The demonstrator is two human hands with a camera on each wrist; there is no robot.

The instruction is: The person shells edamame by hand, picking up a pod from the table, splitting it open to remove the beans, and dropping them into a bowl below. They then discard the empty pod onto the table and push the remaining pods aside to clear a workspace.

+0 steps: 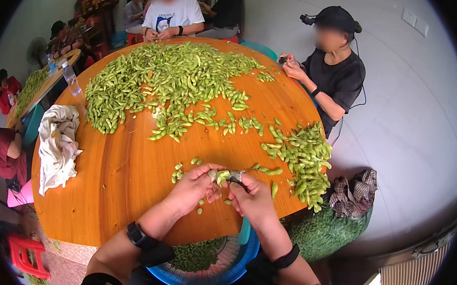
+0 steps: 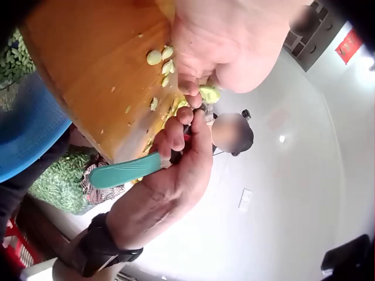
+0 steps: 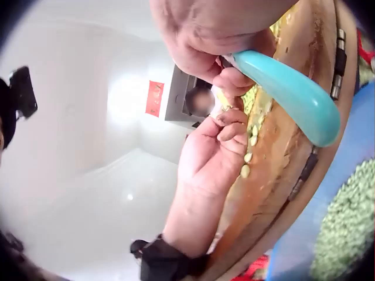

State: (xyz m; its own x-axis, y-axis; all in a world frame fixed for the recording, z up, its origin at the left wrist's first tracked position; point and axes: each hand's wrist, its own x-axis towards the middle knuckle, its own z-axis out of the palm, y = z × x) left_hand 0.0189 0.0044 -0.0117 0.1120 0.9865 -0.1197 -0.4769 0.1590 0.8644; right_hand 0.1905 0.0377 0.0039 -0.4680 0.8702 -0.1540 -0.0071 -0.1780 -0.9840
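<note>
Over the near edge of the round table, my left hand [image 1: 192, 190] pinches a green soybean pod [image 1: 222, 177] between thumb and fingers. My right hand [image 1: 256, 198] grips a tool with a turquoise handle [image 3: 293, 93], close against the pod. The handle sticks out from the palm toward me, and the working end is hidden by the fingers. In the left wrist view both hands meet fingertip to fingertip at the pod. Several shelled beans [image 2: 155, 57] lie on the wood beside the left hand.
A large heap of pods [image 1: 169, 75] covers the table's far half; a smaller pile [image 1: 306, 164] lies right. A white cloth [image 1: 58, 146] rests at left. Below the edge stands a blue basin [image 1: 252, 253] with shelled beans. A full green bag [image 1: 333, 229] stands right. People sit around.
</note>
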